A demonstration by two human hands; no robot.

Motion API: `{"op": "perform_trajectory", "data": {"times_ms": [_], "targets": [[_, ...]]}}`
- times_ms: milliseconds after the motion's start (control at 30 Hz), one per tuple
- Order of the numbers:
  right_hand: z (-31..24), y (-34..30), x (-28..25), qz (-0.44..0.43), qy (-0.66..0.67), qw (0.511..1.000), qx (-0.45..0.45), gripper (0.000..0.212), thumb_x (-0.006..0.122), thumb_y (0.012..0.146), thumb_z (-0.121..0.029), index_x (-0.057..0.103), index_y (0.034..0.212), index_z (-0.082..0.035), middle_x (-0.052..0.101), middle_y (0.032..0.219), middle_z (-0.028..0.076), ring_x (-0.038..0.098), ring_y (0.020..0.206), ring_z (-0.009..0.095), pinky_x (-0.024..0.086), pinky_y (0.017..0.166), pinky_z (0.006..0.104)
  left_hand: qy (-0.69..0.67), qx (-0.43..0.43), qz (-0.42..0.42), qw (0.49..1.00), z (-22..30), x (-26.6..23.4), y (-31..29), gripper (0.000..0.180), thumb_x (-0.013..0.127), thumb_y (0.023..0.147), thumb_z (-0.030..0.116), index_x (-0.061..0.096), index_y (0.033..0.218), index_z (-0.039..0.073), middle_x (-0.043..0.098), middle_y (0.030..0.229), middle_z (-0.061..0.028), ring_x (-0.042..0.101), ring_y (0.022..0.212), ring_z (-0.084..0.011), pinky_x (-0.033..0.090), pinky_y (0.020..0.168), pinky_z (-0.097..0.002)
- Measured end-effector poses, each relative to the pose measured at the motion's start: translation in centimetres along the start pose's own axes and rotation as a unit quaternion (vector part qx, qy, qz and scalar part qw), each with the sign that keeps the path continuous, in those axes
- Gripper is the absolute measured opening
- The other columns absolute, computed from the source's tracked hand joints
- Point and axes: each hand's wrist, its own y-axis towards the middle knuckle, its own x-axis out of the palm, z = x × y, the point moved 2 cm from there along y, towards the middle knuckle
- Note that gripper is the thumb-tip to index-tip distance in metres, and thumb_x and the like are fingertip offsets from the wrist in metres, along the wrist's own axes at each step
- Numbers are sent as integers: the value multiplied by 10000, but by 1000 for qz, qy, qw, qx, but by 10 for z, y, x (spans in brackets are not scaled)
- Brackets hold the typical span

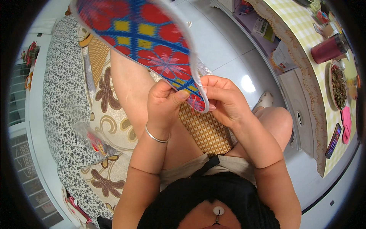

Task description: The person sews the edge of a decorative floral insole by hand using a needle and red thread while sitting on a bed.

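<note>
An embroidered insole (pixel 164 63) slants up from my hands, patterned in red, blue and yellow with a white edge. My left hand (pixel 163 103) is closed on its near end, the thumb pressed on the stitched face. On the other side of that end, my right hand (pixel 225 97) pinches the white rim between thumb and fingers. Whether the right fingers also hold something thin, such as a needle, I cannot make out. Fine reddish threads show at the near tip. The far end of the insole runs past the top of the view.
A clear plastic bag (pixel 95 143) with red and yellow contents lies on the patterned sofa cover (pixel 110 168) at left. To the right, a table with a checked cloth (pixel 293 17) bears a dark red cup (pixel 328 49), a plate of food (pixel 332 86) and a remote control (pixel 334 140).
</note>
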Motion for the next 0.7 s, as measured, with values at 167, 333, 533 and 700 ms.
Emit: {"op": "perform_trajectory", "data": {"times_ms": [167,333,533,700], "targets": [[8,5,-3,1,59,998,-12,95,565,892,-79,569,896,16,568,708,47,436,529,59,325,456,174,-13,13,2,1000,1,0,0,296,666,803,43,572,1073,-35,631,1007,-93,597,919,-174,469,860,-303],[5,-1,8,29,-60,993,-99,100,542,909,-82,551,862,6,551,718,40,445,557,67,340,478,180,15,12,36,999,1,4,-4,243,662,809,48,581,1024,-30,625,963,-86,588,883,-170,466,826,-299],[5,5,0,17,91,995,-47,90,535,910,-73,552,865,3,589,766,76,501,583,98,391,504,192,47,31,-35,998,3,16,1,184,681,814,148,553,827,17,532,792,-57,507,751,-175,416,679,-265],[-11,-9,19,-57,47,992,-107,121,536,918,-107,545,902,13,628,812,135,536,550,117,391,468,191,-215,-121,-62,967,-7,1,5,180,572,874,187,542,965,34,603,850,-49,522,654,-141,450,713,-290]]}}
